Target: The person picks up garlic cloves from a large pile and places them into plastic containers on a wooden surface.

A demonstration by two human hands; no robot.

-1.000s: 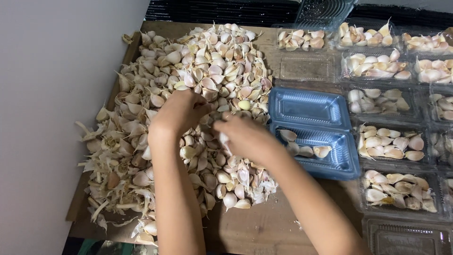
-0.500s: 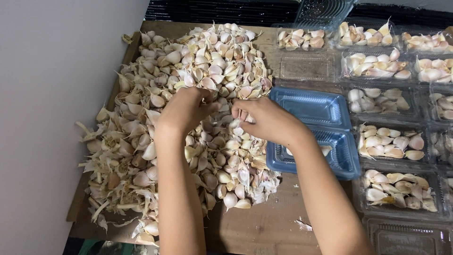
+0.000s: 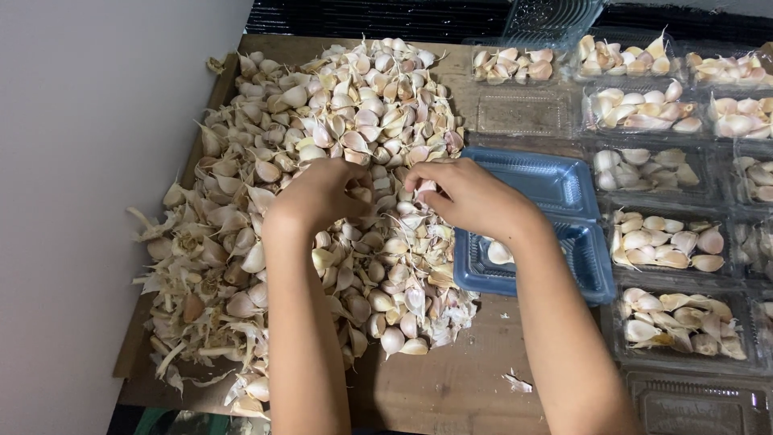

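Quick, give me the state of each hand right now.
Left hand: fingers curled down into the garlic pile; what it holds cannot be told.
Right hand: closed, pinching a garlic clove at its fingertips.

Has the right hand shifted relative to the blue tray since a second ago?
Yes. The right hand has moved up and away from the blue tray's near compartment, toward the garlic clove pile, now beside the left hand.

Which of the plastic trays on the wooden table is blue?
The open hinged blue plastic tray beside the right hand; every other tray is clear, most filled with garlic cloves.
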